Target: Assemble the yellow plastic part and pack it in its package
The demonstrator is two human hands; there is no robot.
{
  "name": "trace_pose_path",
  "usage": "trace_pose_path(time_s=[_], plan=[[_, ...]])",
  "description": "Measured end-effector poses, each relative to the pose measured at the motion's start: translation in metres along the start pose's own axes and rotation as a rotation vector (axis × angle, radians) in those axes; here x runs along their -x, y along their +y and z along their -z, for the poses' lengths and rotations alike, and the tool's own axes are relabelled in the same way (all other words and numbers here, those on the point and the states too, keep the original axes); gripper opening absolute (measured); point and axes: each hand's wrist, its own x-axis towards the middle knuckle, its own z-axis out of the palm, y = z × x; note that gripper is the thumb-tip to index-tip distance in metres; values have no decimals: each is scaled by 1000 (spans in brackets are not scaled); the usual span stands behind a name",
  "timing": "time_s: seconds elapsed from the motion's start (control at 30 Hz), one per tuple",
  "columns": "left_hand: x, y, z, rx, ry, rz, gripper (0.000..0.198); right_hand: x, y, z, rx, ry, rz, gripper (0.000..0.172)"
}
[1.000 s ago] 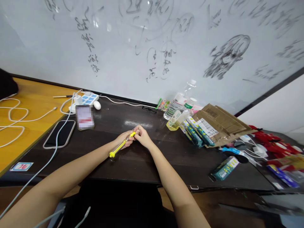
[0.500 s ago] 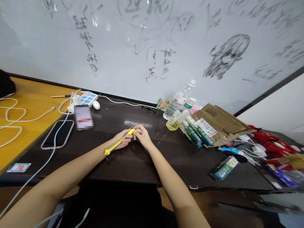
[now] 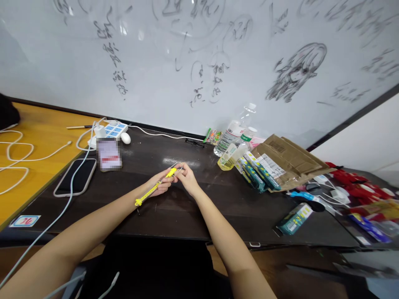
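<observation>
A slim yellow spring scale [image 3: 147, 194] with dark marks along its body slants over the dark desk. A small hook hangs at its lower left end, and its upper right end carries a wider yellow piece. My left hand [image 3: 160, 183] is closed round the upper part, palm partly hidden behind it. At the upper end, my right hand [image 3: 185, 176] pinches with thumb and forefinger. A thin pale wire loop [image 3: 178, 163] arches up from there between the hands. Exactly what the right fingertips grip, wire or yellow end, is partly hidden. Both hands are just above the desk.
Left on the dark desk [image 3: 149, 226] are a phone [image 3: 75, 177], a power strip [image 3: 114, 131] and cables. To the right stand bottles [image 3: 232, 137], green boxes [image 3: 260, 172], a cardboard parcel [image 3: 286, 160] and a lone green box [image 3: 294, 219]. A whiteboard [image 3: 149, 91] rises behind.
The lower left end of the spring scale has shifted slightly left and down. The wire loop at the top stands out rounder. Both hands keep nearly the same place.
</observation>
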Motion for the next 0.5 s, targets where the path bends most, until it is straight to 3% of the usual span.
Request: trace_pose_path(time_s=[0.17,0.5], plan=[[0,3,-5,1,22,36,28,0,-3,-1,-105,-18,-91,28],[1,3,-4,19,-33,65,30,1,-6,0,-121,-11,-103,33]])
